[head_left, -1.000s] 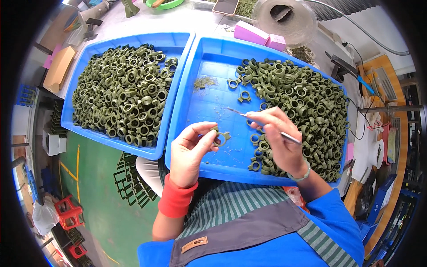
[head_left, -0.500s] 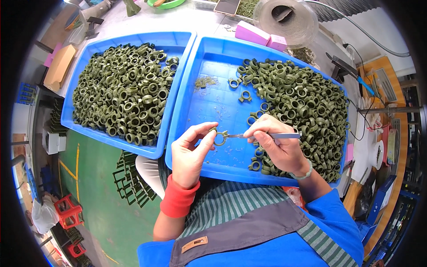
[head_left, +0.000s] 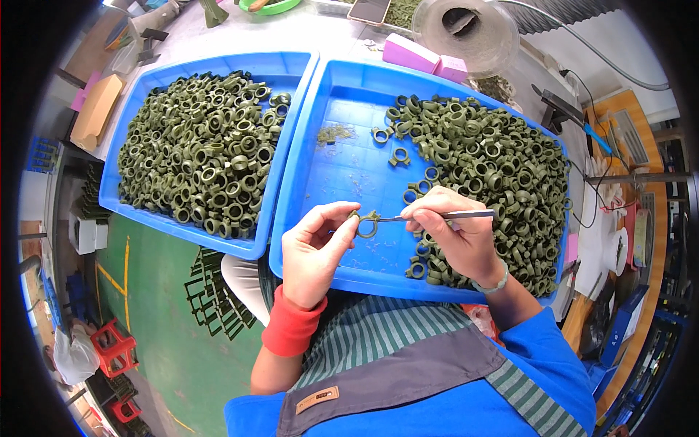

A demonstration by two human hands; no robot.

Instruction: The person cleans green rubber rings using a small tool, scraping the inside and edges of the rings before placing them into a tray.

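Observation:
My left hand [head_left: 317,251] pinches one olive-green ring part [head_left: 366,226] with a small tab, holding it over the bare floor of the right blue tray [head_left: 328,182]. My right hand [head_left: 455,240] grips a slim metal blade tool [head_left: 466,214] level, pointing left, its tip at the upper right side of the ring. Loose rings [head_left: 488,175] are heaped along that tray's right side, and small trimmings [head_left: 333,134] lie near its upper left. A second blue tray [head_left: 258,247] to the left is piled with similar rings [head_left: 196,153].
Behind the trays are pink boxes [head_left: 408,52], a phone [head_left: 370,10], a green bowl [head_left: 284,6] and a round translucent container [head_left: 495,33]. A cardboard box [head_left: 98,113] stands at left, cables and a blue-handled tool [head_left: 597,138] at right. Red stools [head_left: 109,342] stand on the green floor.
The tool has swung from a steep slant to nearly level and its tip has come down to the ring. My left hand with the ring has shifted slightly right.

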